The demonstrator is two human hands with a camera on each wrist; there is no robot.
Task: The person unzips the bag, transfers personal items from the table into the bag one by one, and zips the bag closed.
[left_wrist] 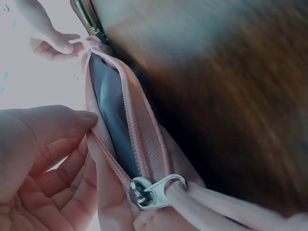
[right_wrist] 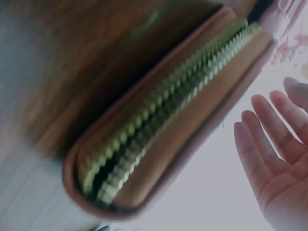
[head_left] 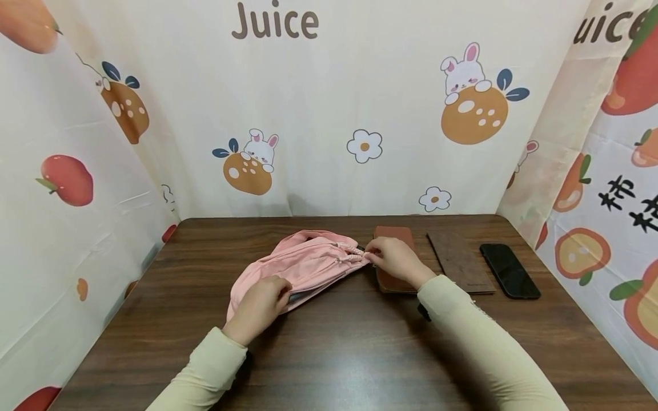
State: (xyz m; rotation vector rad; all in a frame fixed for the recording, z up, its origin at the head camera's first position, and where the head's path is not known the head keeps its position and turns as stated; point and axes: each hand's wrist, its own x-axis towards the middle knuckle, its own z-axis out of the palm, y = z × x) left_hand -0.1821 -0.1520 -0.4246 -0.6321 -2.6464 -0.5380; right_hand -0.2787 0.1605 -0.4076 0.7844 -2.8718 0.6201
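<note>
A soft pink zippered bag [head_left: 303, 262] lies slantwise on the table, with pale cord pulls at its right end. My left hand [head_left: 261, 302] pinches the edge of its zip opening between thumb and fingers. In the left wrist view, that opening gapes onto a grey lining [left_wrist: 108, 94], and a metal zip slider [left_wrist: 154, 191] sits at its near end. At the bag's right end, my right hand [head_left: 396, 260] pinches the tip with thumb and forefinger. Below this hand lies a brown zipped wallet [head_left: 394, 282], whose brass zip [right_wrist: 163, 106] shows in the right wrist view.
Right of the wallet lie a flat dark-brown notebook-like item [head_left: 460, 262] and a black phone [head_left: 509, 271]. The dark wooden table [head_left: 329, 354] has fabric curtains [head_left: 329, 103] with printed fruit and rabbits behind it and at both sides.
</note>
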